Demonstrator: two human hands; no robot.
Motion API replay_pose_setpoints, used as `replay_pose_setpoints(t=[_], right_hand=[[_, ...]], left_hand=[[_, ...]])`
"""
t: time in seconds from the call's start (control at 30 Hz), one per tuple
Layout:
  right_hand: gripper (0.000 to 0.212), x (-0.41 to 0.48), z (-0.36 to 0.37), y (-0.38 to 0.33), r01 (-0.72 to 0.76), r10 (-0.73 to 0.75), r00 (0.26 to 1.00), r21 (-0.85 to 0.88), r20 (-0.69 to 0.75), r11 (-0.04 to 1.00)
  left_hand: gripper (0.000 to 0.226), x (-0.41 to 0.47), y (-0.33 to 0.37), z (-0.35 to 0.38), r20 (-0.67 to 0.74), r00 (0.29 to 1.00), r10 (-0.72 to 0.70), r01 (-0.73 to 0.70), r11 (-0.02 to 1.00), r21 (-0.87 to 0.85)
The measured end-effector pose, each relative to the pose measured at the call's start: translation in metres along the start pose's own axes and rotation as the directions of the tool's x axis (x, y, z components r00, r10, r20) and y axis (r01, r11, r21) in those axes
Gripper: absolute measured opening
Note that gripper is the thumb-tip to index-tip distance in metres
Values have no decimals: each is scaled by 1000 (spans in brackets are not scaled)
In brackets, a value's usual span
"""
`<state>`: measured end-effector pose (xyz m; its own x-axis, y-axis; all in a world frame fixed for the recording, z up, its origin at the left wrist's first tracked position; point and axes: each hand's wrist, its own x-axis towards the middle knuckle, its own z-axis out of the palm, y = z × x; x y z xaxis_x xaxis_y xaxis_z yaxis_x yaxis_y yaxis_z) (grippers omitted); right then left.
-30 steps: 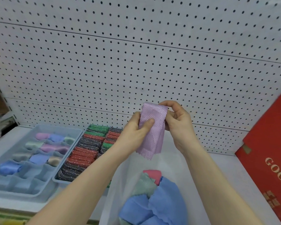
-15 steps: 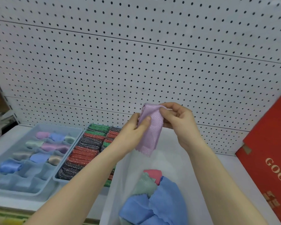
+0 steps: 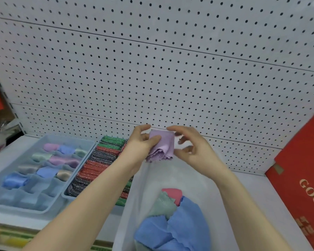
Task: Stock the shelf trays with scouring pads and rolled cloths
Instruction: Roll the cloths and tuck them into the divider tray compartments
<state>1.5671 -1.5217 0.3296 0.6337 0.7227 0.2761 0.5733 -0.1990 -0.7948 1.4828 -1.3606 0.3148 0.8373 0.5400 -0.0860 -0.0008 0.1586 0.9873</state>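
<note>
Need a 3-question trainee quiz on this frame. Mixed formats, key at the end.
1. True or false: the scouring pads lie in the same divided tray as the rolled cloths.
2. Which colour is the cloth that the left hand grips? A blue, B lilac, C green.
3. Fill in: the divided tray's nearest row of compartments holds ___ cloths.

Key:
1. False. The pads fill a separate tray to the right of it.
2. B.
3. No.
</note>
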Motion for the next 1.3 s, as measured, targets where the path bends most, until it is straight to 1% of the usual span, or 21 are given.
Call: replay_pose_setpoints(t=[0.03, 0.07, 0.1, 0.13, 0.17, 0.2, 0.27, 0.3, 0.33, 0.4, 0.47, 0.53, 0.6, 0.67, 0.73, 0.8, 0.9, 0.97, 1.03, 1.17, 1.3], right_hand=[[54, -3, 2, 0, 80, -78, 997, -114, 19, 990], [48, -4, 4, 0, 140, -140, 990, -171, 15, 975], [38, -2, 7, 1, 175, -181, 983, -180, -16, 968], [25, 0, 10, 1, 182, -196, 978, -163, -69, 970], [14, 2, 10, 1, 153, -168, 977, -120, -128, 981], [6, 5, 10, 0, 96, -101, 979, -38, -175, 995], [7, 7, 6, 0, -34, 71, 975, 171, -212, 985], [9, 7, 5, 0, -81, 137, 968, 254, -209, 964], [10, 6, 5, 0, -119, 186, 964, 316, -191, 941], [12, 5, 7, -1, -163, 233, 962, 386, -142, 908], [15, 3, 10, 0, -177, 230, 967, 365, -106, 914], [19, 2, 13, 2, -187, 219, 973, 307, -76, 933], [20, 2, 14, 2, -185, 219, 972, 305, -82, 934], [19, 1, 13, 1, -147, 223, 959, 366, -176, 919], [22, 0, 10, 0, -103, 222, 933, 381, -283, 919], [18, 0, 7, 2, -78, 200, 928, 363, -314, 929], [10, 1, 6, 2, -50, 166, 940, 361, -297, 931], [7, 1, 4, 1, -37, 160, 950, 410, -268, 911], [7, 1, 1, 0, -47, 173, 959, 473, -226, 880], [12, 3, -1, -1, -69, 154, 979, 493, -133, 867], [11, 4, 1, -5, -63, 158, 978, 528, -137, 847]], left_hand=[[42, 0, 1, -1, 11, 1000, -16, 16, 1000, -13], [38, 0, 2, -1, 28, 999, -27, 27, 1000, -7], [31, 0, 3, -1, 51, 998, -38, 37, 999, 9], [24, -1, 5, 0, 75, 996, -49, 47, 998, 28], [23, -4, 6, 1, 94, 993, -71, 66, 996, 58], [32, -6, 6, 1, 98, 992, -85, 74, 991, 110], [49, -7, 3, -2, 114, 992, -59, 37, 982, 187], [53, -8, 1, -3, 153, 988, -26, 0, 985, 170], [53, -10, -1, -3, 198, 980, 11, -39, 990, 137], [36, -12, -4, -1, 225, 973, 60, -77, 995, 69], [19, -9, -7, 3, 185, 975, 119, -127, 992, 29], [15, -9, -10, 7, 142, 976, 164, -170, 985, 37], [16, -9, -13, 8, 126, 974, 190, -199, 978, 60], [18, -9, -14, 7, 103, 969, 225, -232, 971, 60], [20, -10, -13, 7, 77, 965, 251, -255, 966, 50], [22, -10, -13, 7, 88, 963, 255, -260, 965, 43], [24, -12, -12, 9, 118, 960, 253, -258, 966, 27], [25, -13, -13, 11, 138, 958, 250, -255, 967, 14], [23, -14, -13, 13, 165, 957, 240, -244, 970, 4], [26, -16, -13, 15, 198, 959, 202, -206, 979, -1], [25, -16, -14, 13, 202, 961, 187, -194, 981, 16]])
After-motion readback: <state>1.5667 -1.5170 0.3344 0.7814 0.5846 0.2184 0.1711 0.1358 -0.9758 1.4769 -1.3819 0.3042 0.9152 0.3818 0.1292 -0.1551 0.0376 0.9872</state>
